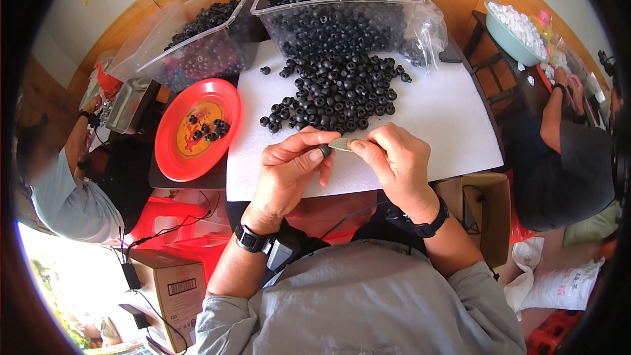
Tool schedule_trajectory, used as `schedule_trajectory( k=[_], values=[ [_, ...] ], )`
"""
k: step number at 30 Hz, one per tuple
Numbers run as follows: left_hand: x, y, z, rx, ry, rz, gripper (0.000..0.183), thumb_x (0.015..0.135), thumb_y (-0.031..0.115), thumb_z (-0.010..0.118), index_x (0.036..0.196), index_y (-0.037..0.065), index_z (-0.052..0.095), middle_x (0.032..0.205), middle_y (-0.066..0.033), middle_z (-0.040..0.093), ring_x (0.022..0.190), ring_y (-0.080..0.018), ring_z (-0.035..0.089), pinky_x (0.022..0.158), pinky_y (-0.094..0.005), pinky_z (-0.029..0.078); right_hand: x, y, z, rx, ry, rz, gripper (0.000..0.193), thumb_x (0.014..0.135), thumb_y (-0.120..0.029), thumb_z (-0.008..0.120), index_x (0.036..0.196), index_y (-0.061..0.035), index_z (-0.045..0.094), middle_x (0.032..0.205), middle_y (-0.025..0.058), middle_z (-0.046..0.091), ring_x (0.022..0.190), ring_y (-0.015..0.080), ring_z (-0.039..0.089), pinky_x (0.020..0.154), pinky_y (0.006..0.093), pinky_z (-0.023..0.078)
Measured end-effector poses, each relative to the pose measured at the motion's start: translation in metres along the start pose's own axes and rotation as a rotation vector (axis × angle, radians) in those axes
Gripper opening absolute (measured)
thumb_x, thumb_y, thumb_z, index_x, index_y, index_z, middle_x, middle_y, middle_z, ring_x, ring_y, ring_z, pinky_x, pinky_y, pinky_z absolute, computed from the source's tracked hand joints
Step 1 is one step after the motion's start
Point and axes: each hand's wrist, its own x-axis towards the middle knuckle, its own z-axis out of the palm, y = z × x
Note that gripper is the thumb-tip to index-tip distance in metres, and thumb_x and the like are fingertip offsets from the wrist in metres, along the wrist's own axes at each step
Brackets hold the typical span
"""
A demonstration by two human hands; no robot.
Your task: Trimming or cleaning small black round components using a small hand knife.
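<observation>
Item 1, white board (434, 125): flat work surface, taken as landmark for all entries. Left hand (289, 167), at the near edge of the board: fingers curled, thumb and forefinger pinched shut on 1 small black ring (325, 150). Right hand (394, 158), beside it at the same near edge: thumb and forefinger closed on a thin pale green strip (340, 144), whose tip meets the ring between the 2 hands. Loose heap of black rings (338, 89): spread over the middle and far part of the board. Clear plastic bin (335, 10), heaped with the same rings: at the far edge of the board. Second clear bin (197, 39), partly filled: off the board's far left corner. Red plate (172, 148), holding a few rings: just left of the board. Teal bowl (509, 36) of white pieces: well right of the board, on another table. 2 other people sit to the left and right of the board.
</observation>
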Motion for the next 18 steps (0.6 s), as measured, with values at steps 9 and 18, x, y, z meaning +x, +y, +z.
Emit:
schedule_trajectory(
  k=[9,18],
  values=[
    [0.006,-0.009,0.005,-0.001,0.013,-0.011,0.028,0.103,0.002,0.061,0.128,-0.006,0.070,0.107,-0.0076,0.062,0.091,-0.0166,0.064,0.069,-0.0298,0.053,-0.002,0.011,-0.006,-0.035,0.009,-0.063,0.027,0.091,-0.022,0.080,0.076,-0.0090,0.061,0.067,0.0058,0.059,0.058,0.0268,0.060,0.051,0.0404,0.045],
    [0.005,-0.008,0.006,-0.060,0.051,-0.090,0.027,0.102,0.002,0.062,0.125,-0.007,0.071,0.108,-0.0094,0.064,0.089,-0.0175,0.065,0.065,-0.0300,0.052,-0.001,0.011,-0.018,-0.038,-0.102,-0.287,0.029,0.089,-0.022,0.082,0.074,-0.0081,0.061,0.067,0.0062,0.058,0.059,0.0281,0.059,0.052,0.0403,0.045]
  ],
)
